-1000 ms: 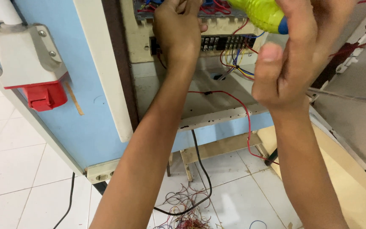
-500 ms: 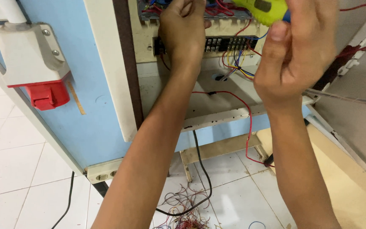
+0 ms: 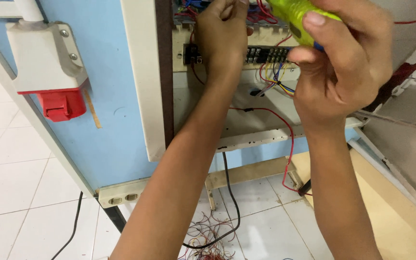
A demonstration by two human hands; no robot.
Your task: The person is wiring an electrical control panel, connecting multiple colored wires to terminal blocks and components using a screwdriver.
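Wiring step in hand: right hand (image 3: 347,67) grips the yellow-green screwdriver (image 3: 297,14), left hand (image 3: 222,33) fingers pinch wires at the terminal strip (image 3: 266,54); next needs steady tip alignment

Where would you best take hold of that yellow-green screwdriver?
By its thick handle, probably, from the near side, as the right hand does now on the yellow-green screwdriver. The handle is the broad part facing the person; its tip end, toward the cabinet's wires, is out of view.

Two bare forearms, hands (image 3: 220,36) ungloved, sleeveless
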